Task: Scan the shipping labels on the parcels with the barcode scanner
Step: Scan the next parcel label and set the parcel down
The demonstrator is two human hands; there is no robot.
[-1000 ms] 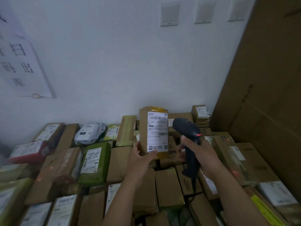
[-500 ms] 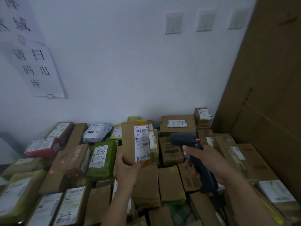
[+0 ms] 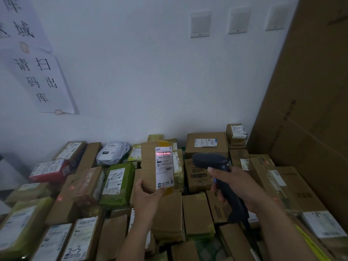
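- Tall carton fills the right side of the frame.
- Parcel pile covers the bottom half.
- Your left hand grips the brown parcel by its lower end, upright, centre frame.
- Your right hand is wrapped round the scanner handle, right of centre, head aimed at the parcel.
- Shipping label faces you, with a red scan line across its top barcode.

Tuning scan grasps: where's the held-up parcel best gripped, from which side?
Grip the parcel by its bottom end, from below, as the left hand does. It stands upright, barcode at the label's top, so a low grip likely leaves it clear.
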